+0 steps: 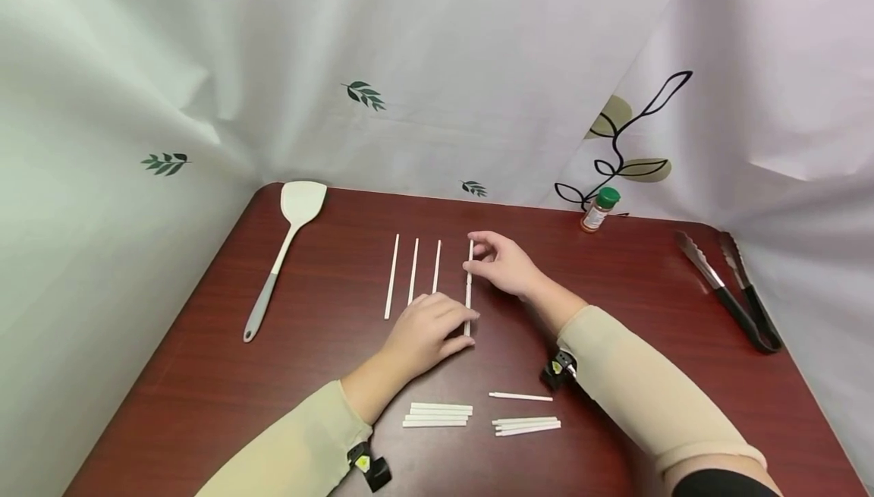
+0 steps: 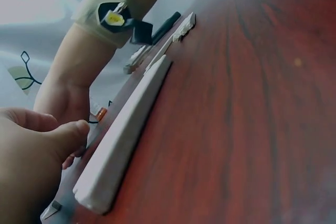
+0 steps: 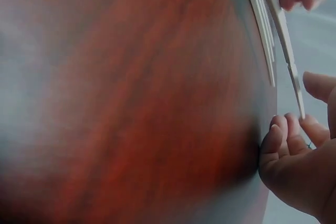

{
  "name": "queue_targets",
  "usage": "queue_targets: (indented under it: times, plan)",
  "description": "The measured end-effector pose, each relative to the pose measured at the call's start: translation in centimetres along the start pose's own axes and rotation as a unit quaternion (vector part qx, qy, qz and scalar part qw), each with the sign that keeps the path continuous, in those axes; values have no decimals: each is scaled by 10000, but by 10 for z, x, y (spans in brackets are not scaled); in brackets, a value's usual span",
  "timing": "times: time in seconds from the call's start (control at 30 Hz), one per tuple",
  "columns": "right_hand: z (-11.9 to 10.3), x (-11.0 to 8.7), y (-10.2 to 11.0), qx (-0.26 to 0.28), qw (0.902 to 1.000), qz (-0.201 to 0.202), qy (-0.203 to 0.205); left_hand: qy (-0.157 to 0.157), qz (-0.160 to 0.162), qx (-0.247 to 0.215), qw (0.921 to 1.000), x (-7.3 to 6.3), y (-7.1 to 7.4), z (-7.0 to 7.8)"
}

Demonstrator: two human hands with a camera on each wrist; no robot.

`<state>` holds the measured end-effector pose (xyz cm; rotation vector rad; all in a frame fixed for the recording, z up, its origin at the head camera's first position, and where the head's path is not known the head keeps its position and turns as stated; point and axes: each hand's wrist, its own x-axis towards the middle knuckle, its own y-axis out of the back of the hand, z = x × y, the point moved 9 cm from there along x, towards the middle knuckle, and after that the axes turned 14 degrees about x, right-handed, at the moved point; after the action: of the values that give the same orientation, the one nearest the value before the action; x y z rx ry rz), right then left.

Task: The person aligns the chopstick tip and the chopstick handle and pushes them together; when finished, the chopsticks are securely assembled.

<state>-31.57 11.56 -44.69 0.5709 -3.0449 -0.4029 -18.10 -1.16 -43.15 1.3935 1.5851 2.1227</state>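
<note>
A slim white stick [image 1: 468, 296] stands lengthwise between my two hands, with a seam partway along it that also shows in the right wrist view. My right hand [image 1: 504, 263] pinches the far end between thumb and fingers. At the near end, my left hand [image 1: 426, 334] holds it between thumb and fingertips. Left of it lie three similar long sticks [image 1: 392, 277] side by side, two partly covered by the left hand. In the left wrist view the thumb and fingers of the left hand [image 2: 31, 156] show, but their grip is hidden.
Short white sticks lie nearer me in a left group [image 1: 437, 415] and a right group [image 1: 526, 426], with one separate stick [image 1: 521, 397] above. A spatula [image 1: 276, 265] lies left, tongs [image 1: 734, 296] right. A green-capped bottle [image 1: 597, 212] stands at the back by the curtain [image 1: 423, 49].
</note>
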Motion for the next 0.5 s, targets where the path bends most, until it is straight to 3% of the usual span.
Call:
queue_targets:
  times: [0.33,0.5]
  plan:
    - [1,20,-8,-1076,9940,-193,-34,98,-87,56,9999,1,-2,-2]
    - [2,24,-12,-1202,9923,-240,-178,155,-81,-8,9998,0,-2,-4]
